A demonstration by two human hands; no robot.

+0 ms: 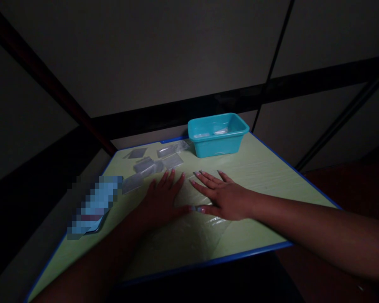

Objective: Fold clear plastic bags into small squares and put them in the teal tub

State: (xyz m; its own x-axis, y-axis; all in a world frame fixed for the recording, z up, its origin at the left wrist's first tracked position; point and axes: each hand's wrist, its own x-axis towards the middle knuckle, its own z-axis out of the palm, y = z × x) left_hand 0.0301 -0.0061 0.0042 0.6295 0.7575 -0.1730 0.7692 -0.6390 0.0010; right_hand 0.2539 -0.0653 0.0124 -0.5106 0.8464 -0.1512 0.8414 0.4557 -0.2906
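Observation:
A clear plastic sheet or bag [205, 235] lies spread on the pale green table [265, 176]. My left hand [164, 198] rests flat on its left side, fingers apart. Across from it, my right hand [225, 195] presses on the sheet with fingers spread, and the two thumbs almost meet. Just beyond my left fingertips lie several small folded clear plastic packets [145, 166]. Whether the sheet is one layer or more I cannot tell.
A turquoise plastic basket [216, 147] with a few clear packets inside stands at the table's far edge. On the left edge lies a blue, blurred-out object [101, 200]. Cabinet-like panels [177, 59] rise behind the table.

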